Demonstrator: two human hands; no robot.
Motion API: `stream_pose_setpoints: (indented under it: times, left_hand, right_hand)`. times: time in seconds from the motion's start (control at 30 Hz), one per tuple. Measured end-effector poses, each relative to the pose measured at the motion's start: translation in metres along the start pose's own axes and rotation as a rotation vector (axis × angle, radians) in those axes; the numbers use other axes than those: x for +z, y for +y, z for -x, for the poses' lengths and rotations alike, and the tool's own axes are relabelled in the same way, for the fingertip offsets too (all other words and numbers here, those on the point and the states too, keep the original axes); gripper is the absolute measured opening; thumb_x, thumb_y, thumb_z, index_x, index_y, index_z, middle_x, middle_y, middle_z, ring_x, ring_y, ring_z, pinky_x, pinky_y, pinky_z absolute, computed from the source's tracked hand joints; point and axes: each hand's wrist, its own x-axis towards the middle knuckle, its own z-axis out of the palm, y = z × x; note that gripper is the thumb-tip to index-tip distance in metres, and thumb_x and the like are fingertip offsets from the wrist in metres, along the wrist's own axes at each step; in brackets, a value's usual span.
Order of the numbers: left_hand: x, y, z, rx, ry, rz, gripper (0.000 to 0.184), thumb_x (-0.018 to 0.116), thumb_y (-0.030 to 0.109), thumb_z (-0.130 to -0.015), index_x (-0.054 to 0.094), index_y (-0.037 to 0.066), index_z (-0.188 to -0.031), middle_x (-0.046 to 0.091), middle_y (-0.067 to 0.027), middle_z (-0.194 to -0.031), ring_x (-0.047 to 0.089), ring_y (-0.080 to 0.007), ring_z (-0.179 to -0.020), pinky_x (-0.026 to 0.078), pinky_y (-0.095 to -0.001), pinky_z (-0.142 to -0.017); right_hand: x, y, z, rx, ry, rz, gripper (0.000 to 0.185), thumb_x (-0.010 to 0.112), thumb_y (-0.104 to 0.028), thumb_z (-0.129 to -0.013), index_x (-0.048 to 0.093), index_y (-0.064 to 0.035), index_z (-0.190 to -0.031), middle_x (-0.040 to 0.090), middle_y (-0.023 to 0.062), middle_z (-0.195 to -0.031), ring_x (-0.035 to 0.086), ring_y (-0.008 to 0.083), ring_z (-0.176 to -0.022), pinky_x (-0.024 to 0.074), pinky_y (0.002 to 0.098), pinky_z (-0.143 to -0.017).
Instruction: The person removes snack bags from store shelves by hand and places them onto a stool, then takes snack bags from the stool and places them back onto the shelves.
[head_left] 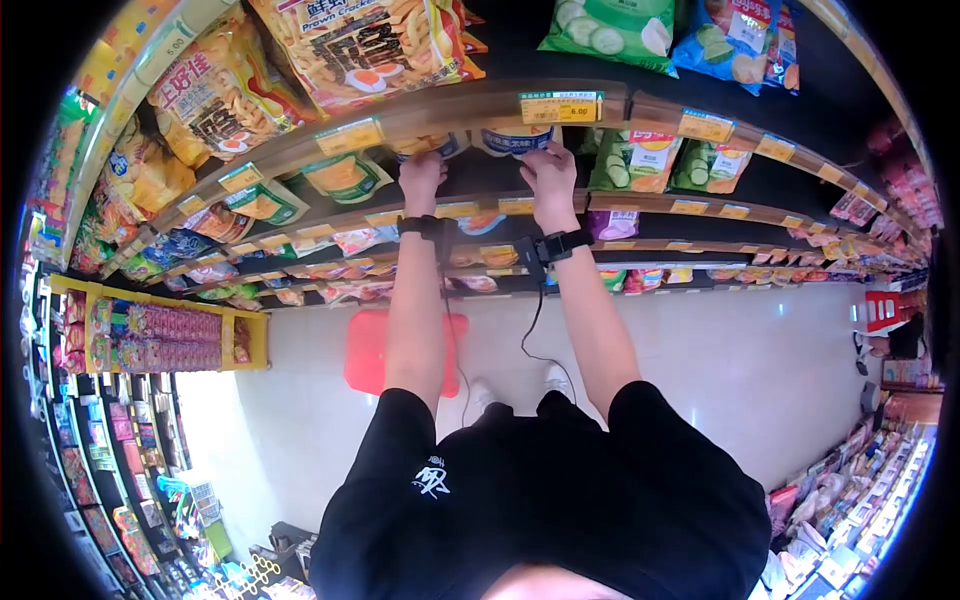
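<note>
Both my hands reach into a shelf row below the top ledge. My left hand (pixel 422 178) has its fingers curled at the lower edge of a blue-and-white snack package (pixel 447 143), mostly hidden by the ledge and my fingers. My right hand (pixel 552 178) grips the lower right edge of another blue-and-white snack package (pixel 505 140) between thumb and fingers. Its upper part is behind the price ledge (pixel 470 108). Green-and-pink cucumber chip bags (pixel 637 160) stand to the right of that hand. A green-and-orange snack bag (pixel 347 177) lies to the left.
Large prawn cracker bags (pixel 365 50) and a green chip bag (pixel 612 32) sit on the top shelf. Lower shelves hold more snacks. Below my left arm is a red stool (pixel 368 350) on the pale floor (pixel 680 350). Cables hang from my wrist straps. A yellow display rack (pixel 165 335) stands left.
</note>
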Motion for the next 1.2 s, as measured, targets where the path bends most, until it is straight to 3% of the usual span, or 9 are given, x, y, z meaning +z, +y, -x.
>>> stream_pose_setpoints:
  times: [0.2,0.3,0.43,0.57,0.6,0.73,0.87,1.0,1.2]
  left_hand:
    - [-0.007,0.006,0.012,-0.001,-0.141,-0.004,0.022,0.056,0.015,-0.087,0.057,-0.001,-0.101,0.062,-0.0077,-0.090,0.063,-0.0172,-0.082,0.053,-0.0277,-0.071]
    - [-0.006,0.010,0.018,0.049,-0.082,0.019,0.018,0.058,0.013,-0.082,0.063,-0.002,-0.091,0.065,-0.0064,-0.075,0.064,-0.0129,-0.067,0.053,-0.0260,-0.058]
    - [-0.026,-0.010,0.071,0.411,-0.184,-0.127,0.022,0.056,0.022,-0.088,0.062,0.001,-0.091,0.064,-0.0060,-0.075,0.062,-0.0174,-0.072,0.049,-0.0313,-0.062]
    - [-0.079,-0.031,0.197,0.039,-0.304,-0.217,0.038,0.049,0.034,-0.093,0.059,0.002,-0.076,0.058,-0.0057,-0.065,0.054,-0.0137,-0.063,0.044,-0.0296,-0.060]
    - [-0.100,-0.061,0.215,0.219,-0.423,-0.240,0.042,0.046,0.037,-0.093,0.059,0.003,-0.073,0.056,-0.0048,-0.062,0.053,-0.0135,-0.060,0.044,-0.0297,-0.058]
    - [-0.210,-0.188,0.287,-0.086,-0.590,-0.638,0.047,0.044,0.043,-0.090,0.063,0.006,-0.069,0.060,-0.0076,-0.062,0.059,-0.0202,-0.059,0.046,-0.0351,-0.059]
    - [-0.296,-0.216,0.356,-0.477,-0.352,-0.532,0.041,0.054,0.044,-0.085,0.068,0.005,-0.082,0.064,-0.0067,-0.063,0.064,-0.0161,-0.060,0.052,-0.0287,-0.058]
    - [-0.335,-0.169,0.408,-0.529,-0.222,-0.711,0.041,0.051,0.041,-0.085,0.066,0.003,-0.083,0.064,-0.0071,-0.062,0.062,-0.0174,-0.053,0.051,-0.0297,-0.053]
    - [-0.349,-0.263,0.506,-0.750,0.127,-0.402,0.039,0.046,0.040,-0.085,0.068,0.007,-0.084,0.066,-0.0089,-0.065,0.065,-0.0188,-0.059,0.052,-0.0338,-0.060]
  right_hand:
    - [-0.004,0.011,-0.023,0.109,0.016,-0.017,0.038,0.058,-0.002,-0.081,0.041,-0.0085,-0.114,0.058,0.0084,-0.097,0.060,0.0203,-0.090,0.0477,0.0335,-0.079]
    - [-0.009,0.010,-0.029,0.108,-0.011,0.003,0.037,0.059,-0.003,-0.081,0.041,-0.0090,-0.114,0.059,0.0085,-0.098,0.062,0.0205,-0.089,0.0481,0.0318,-0.078]
    - [-0.040,0.020,0.001,0.023,-0.200,0.038,0.032,0.059,-0.008,-0.084,0.046,-0.0058,-0.114,0.059,0.0081,-0.098,0.061,0.0181,-0.088,0.0485,0.0309,-0.077]
    - [-0.069,-0.008,0.093,0.219,-0.413,0.191,0.023,0.060,-0.014,-0.087,0.055,-0.0084,-0.109,0.060,0.0036,-0.097,0.059,0.0160,-0.090,0.0479,0.0282,-0.077]
    - [-0.086,-0.011,0.106,0.244,-0.487,0.329,0.021,0.060,-0.016,-0.088,0.056,-0.0081,-0.107,0.061,0.0031,-0.096,0.059,0.0151,-0.089,0.0475,0.0273,-0.077]
    - [-0.141,-0.012,0.141,0.233,-0.595,0.785,0.017,0.060,-0.019,-0.088,0.059,-0.0072,-0.099,0.062,0.0020,-0.088,0.059,0.0107,-0.082,0.0459,0.0237,-0.071]
    - [-0.138,0.011,0.172,0.316,-0.636,0.878,0.015,0.062,-0.018,-0.087,0.060,-0.0071,-0.097,0.063,0.0004,-0.082,0.060,0.0092,-0.078,0.0451,0.0221,-0.066]
    - [-0.105,0.077,0.190,0.357,-1.006,0.897,0.014,0.062,-0.016,-0.087,0.060,-0.0048,-0.096,0.063,0.0002,-0.079,0.060,0.0088,-0.075,0.0457,0.0215,-0.065]
    - [-0.072,0.141,0.256,0.337,-1.440,1.025,0.015,0.064,-0.009,-0.083,0.062,-0.0028,-0.097,0.063,0.0017,-0.085,0.059,0.0069,-0.079,0.0470,0.0211,-0.071]
